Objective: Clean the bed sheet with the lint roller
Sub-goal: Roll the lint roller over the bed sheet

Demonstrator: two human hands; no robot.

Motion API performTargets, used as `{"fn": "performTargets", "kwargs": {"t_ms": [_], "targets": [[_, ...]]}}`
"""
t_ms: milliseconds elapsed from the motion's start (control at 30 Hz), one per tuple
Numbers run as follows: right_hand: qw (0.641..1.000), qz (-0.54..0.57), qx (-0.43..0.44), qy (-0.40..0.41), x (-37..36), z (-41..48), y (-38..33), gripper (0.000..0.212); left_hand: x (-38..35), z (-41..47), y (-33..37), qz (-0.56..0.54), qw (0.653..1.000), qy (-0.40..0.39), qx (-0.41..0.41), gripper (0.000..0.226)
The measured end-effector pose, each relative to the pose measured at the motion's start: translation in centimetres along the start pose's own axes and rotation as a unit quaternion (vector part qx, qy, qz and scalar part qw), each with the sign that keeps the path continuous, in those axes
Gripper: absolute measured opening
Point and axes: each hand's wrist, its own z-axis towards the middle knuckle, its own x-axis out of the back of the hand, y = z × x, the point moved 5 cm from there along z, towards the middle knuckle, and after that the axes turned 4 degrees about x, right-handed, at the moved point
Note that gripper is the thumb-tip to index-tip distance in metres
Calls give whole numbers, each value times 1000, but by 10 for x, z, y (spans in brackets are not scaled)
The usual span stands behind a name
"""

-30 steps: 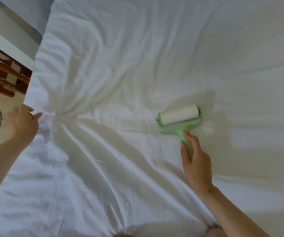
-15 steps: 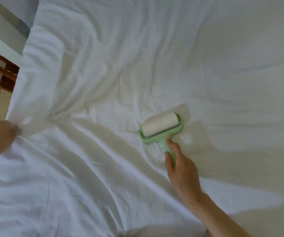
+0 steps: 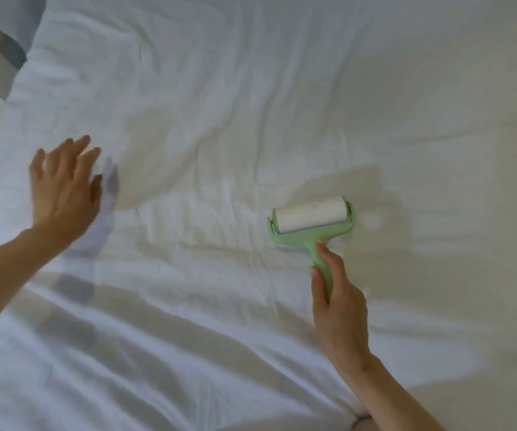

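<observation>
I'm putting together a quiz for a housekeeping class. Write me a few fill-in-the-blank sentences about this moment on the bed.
1. The right hand grips the lint roller by its ____ handle.
2. The roller's paper drum lies on the ____ bed sheet.
3. The left hand, fingers spread, holds ____.

Missing words: green; white; nothing.

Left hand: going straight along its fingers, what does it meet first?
Only the white bed sheet: the left hand points up-frame, clear of the green lint roller to its right. Height above the sheet is unclear.
</observation>
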Motion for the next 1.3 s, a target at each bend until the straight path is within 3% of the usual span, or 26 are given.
{"fn": "performTargets", "kwargs": {"t_ms": [67, 133, 233, 367, 433, 567, 633, 700, 767, 800, 900, 1000, 1100, 1167, 1233, 1300], "targets": [[1000, -2, 2, 8, 1, 5, 0, 30, -11, 2, 64, -39, 985, 5, -169, 44], [1000, -2, 5, 13, 1, 3, 1, 30, -29, -6, 128, -57, 945, -36, -321, 50], [1000, 3, -5, 11, 3, -10, 7, 37, -35, -13, 181, -67, 925, -63, -369, 55], [998, 16, -50, 25, 10, -18, 20, 38, -45, -4, 226, -109, 932, -73, -339, 57], [997, 23, -63, 28, 11, -15, 24, 33, -61, 1, 218, -120, 945, -99, -287, 55], [995, 23, -89, 36, 21, -6, 30, 38, -96, 2, 101, -86, 986, -141, -30, 59], [994, 24, -105, 24, 24, -1, 36, 40, -106, -8, 23, -60, 980, -158, 106, 65], [994, 30, -106, 16, 26, 4, 37, 40, -103, -11, -25, -49, 951, -161, 259, 71], [994, 36, -97, 30, 29, 7, 31, 34, -92, 10, -14, -59, 937, -153, 309, 70], [994, 42, -93, 41, 29, 7, 28, 31, -87, 25, 11, -71, 954, -129, 261, 66], [994, 46, -82, 48, 30, 3, 19, 36, -67, 66, 140, -96, 994, -60, -9, 61], [995, 54, -79, 22, 28, 0, 22, 39, -56, 74, 284, -155, 961, -34, -226, 55], [996, 61, -58, 4, 30, 5, 24, 39, -62, 64, 361, -145, 903, -107, -389, 52], [996, 76, -45, 4, 32, 11, 25, 32, -84, 83, 340, -146, 924, -118, -332, 53], [994, 90, -58, -8, 33, 19, 28, 37, -107, 114, 278, -149, 969, -123, -155, 53], [994, 91, -58, -20, 35, 27, 30, 37, -124, 132, 198, -121, 982, -142, -11, 57]]}}
